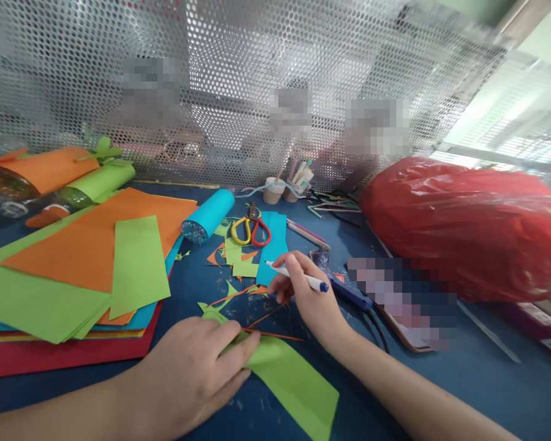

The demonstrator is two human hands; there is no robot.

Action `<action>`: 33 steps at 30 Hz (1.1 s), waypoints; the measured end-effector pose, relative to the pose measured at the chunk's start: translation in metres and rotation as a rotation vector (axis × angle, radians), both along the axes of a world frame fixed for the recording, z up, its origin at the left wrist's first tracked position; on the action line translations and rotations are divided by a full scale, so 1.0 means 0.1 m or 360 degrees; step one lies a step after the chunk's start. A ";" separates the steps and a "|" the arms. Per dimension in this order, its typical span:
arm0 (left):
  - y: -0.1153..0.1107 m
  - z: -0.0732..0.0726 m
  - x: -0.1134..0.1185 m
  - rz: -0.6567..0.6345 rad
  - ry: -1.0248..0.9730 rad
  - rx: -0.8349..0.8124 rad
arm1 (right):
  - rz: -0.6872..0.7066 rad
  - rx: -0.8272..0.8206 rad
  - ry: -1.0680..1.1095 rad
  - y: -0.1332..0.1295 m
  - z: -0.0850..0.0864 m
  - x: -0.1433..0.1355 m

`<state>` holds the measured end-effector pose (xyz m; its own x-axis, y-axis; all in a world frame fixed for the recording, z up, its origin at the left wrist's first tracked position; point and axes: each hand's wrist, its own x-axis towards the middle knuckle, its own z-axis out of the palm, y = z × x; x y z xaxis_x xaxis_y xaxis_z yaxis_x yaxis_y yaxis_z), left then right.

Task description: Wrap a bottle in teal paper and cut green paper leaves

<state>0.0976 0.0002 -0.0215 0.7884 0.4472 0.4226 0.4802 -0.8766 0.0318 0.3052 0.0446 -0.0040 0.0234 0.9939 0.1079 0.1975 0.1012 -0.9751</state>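
Over the near part of a blue paper strip (278,242), the right hand (310,294) pinched a white marker (315,283), its tip aimed left and slightly away, its blue end rightward; whether the tip touched was unclear. The left hand (197,367) lay across a green paper strip (298,380), fingers nearly together, partly covering it; with the thumb hidden, any grip could not be told. The green strip's long axis slanted toward the near right.

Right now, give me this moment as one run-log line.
left hand: on green paper | right hand: grip closed on white marker, tip by blue paper, contact unclear | nearby: scissors
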 end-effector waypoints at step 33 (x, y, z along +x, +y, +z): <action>0.37 0.41 -0.20 0.0487 -0.0664 -0.0882 | 0.0554 -0.0221 0.0671 -0.06 0.08 0.02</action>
